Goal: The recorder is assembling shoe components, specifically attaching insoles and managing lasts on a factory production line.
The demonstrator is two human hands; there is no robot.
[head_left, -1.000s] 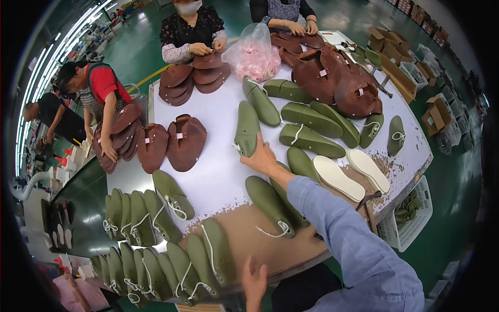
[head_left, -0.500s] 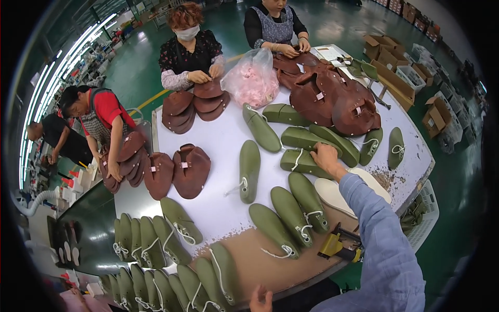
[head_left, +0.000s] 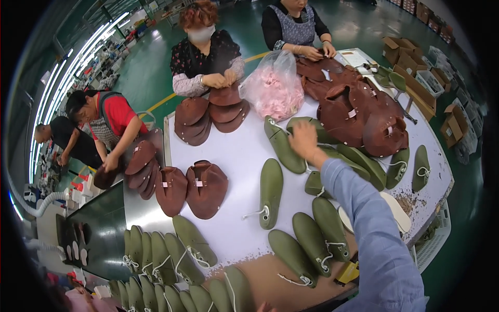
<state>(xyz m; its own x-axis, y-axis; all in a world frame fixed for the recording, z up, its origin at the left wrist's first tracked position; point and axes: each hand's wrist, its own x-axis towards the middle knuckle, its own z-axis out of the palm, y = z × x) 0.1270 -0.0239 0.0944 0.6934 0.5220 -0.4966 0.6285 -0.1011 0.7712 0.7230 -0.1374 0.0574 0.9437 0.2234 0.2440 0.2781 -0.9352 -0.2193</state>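
Observation:
My right hand (head_left: 304, 139) reaches far over the table, fingers stretched out, between two green shoe lasts. One long last (head_left: 285, 145) lies just to its left, and another (head_left: 323, 132) lies partly behind the hand. Whether the fingertips touch either one, I cannot tell. Under my right forearm lie more green lasts (head_left: 358, 162) and pale insoles (head_left: 393, 209), partly hidden. A single last (head_left: 271, 195) with a white cord rests mid-table. Of my left hand (head_left: 266, 308), only a few fingertips show at the lower edge.
Brown leather uppers (head_left: 207, 191) lie at left and at far right (head_left: 345, 117). A clear bag of pink pieces (head_left: 275, 88) stands between co-workers handling leather. Rows of green lasts (head_left: 184, 260) fill the near left. A yellow-and-black tool (head_left: 347, 273) sits by the near edge.
My right hand has left the lasts near the insoles and moved farther away and to the left. My left hand has dropped mostly out of view. The whole view has shifted.

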